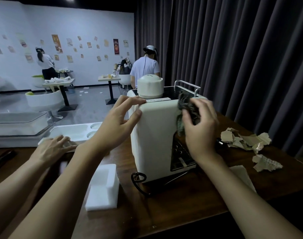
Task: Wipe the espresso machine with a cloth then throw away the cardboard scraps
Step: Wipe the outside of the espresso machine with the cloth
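The left hand is steadying the espresso machine at its top corner, its fingers lying almost straight, probably so that it is not sliding. The right hand is gripping the bunched cloth and pressing it on the upper right edge. The cardboard scraps are lying on the desk, right of the machine.

Left forearm and right forearm bare, from bottom of view up to wrists. Left hand bare, right hand bare. Fingers slender, knuckles faintly creased. Left thumbnail short, plain. Wrists narrow, forearms lean, smooth. Third forearm with third hand near left edge of tabletop, likewise bare, blurred; whether same person's, cannot tell. Upper arms, shoulders, clothing out of view.
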The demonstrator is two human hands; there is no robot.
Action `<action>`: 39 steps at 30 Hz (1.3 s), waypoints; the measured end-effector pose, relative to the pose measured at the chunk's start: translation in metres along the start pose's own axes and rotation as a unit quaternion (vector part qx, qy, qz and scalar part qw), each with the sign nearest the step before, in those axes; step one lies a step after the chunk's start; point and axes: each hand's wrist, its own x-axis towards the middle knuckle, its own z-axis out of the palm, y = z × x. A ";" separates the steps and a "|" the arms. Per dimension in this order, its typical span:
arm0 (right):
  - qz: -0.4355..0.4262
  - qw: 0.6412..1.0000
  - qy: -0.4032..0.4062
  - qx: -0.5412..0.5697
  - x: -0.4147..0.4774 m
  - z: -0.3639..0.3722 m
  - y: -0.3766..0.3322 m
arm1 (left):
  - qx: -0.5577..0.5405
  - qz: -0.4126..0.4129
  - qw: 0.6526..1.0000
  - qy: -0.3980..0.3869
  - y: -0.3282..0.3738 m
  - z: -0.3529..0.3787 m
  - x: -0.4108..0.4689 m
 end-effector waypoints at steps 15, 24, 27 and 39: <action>0.084 0.996 0.029 -0.030 0.013 -0.018 0.032 | -0.026 0.002 1.000 0.009 -0.001 0.006 -0.001; 0.058 0.991 -0.116 -0.029 -0.008 -0.028 0.036 | -0.019 0.006 1.000 0.015 -0.001 0.008 -0.001; 0.047 0.993 -0.110 -0.024 -0.005 -0.031 0.039 | -0.010 0.004 1.000 0.014 -0.001 0.008 -0.001; -0.090 0.993 -0.070 -0.015 -0.015 0.004 -0.009 | -0.025 -0.016 1.000 0.004 0.002 0.006 -0.001</action>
